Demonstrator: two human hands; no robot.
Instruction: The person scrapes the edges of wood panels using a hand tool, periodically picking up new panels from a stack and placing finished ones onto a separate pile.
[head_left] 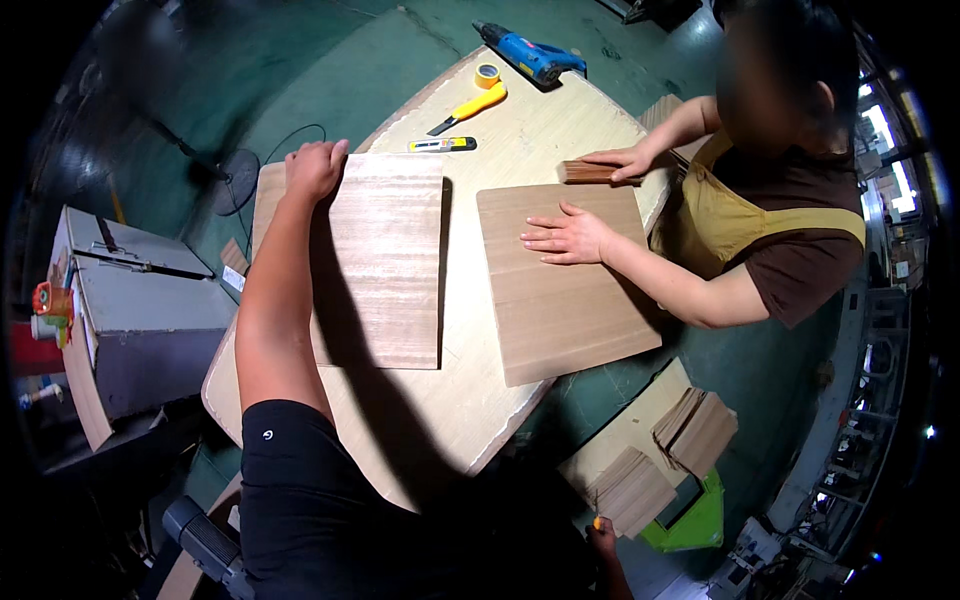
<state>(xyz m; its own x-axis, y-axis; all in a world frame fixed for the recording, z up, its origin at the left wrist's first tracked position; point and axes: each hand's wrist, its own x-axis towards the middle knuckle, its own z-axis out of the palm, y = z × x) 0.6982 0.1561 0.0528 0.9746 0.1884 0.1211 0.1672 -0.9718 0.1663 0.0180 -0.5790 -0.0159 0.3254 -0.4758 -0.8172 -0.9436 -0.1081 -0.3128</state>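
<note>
A square wood-veneer panel (pixel 390 260) lies on the left part of the light table. My left hand (pixel 317 168) is at its far edge, fingers curled over the rim, the arm stretched across the panel. Down at the lower right, my right hand (pixel 604 538) is closed round a small tool with an orange end (pixel 598 523), mostly hidden; its kind cannot be made out. It is beside a stack of veneer pieces (pixel 635 495). Across the table a co-worker presses one hand flat on a second wood panel (pixel 570 310) and rests the other on a bundle of veneer strips (pixel 587 173).
On the table (pixel 470 400) lie a yellow utility knife (pixel 480 103), a second cutter (pixel 443 145), a tape roll (pixel 487 75) and a blue heat gun (pixel 530 55). More veneer (pixel 697 430) sits above a green bin (pixel 695 525). A grey cabinet (pixel 145 310) stands left.
</note>
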